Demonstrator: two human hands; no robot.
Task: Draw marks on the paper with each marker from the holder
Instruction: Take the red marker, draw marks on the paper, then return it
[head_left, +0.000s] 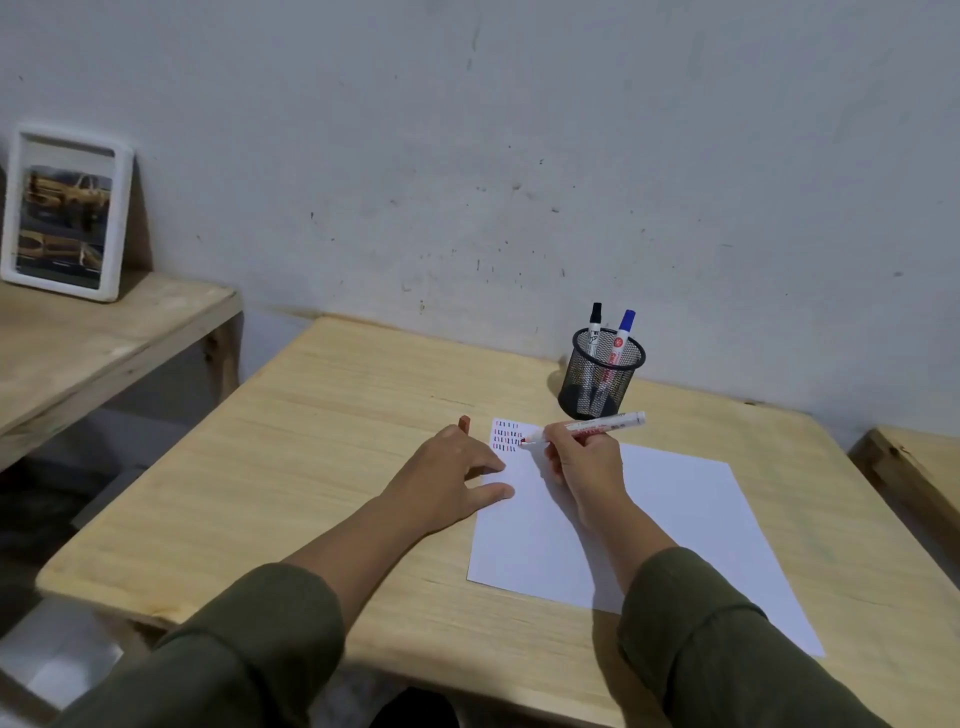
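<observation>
Currently pinching light, rigid red marker low on its smooth barrel with right grip, while pinning thin, likely slide-prone paper under flat-fingered, seemingly empty left grip.

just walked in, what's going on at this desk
A person is marking the paper. The right hand grips a red marker, its tip at rows of short red and dark marks in the sheet's far left corner. The left hand rests on the paper's left edge, a small red piece behind it, perhaps held. A black marker and a blue marker stand in the mesh holder.
</observation>
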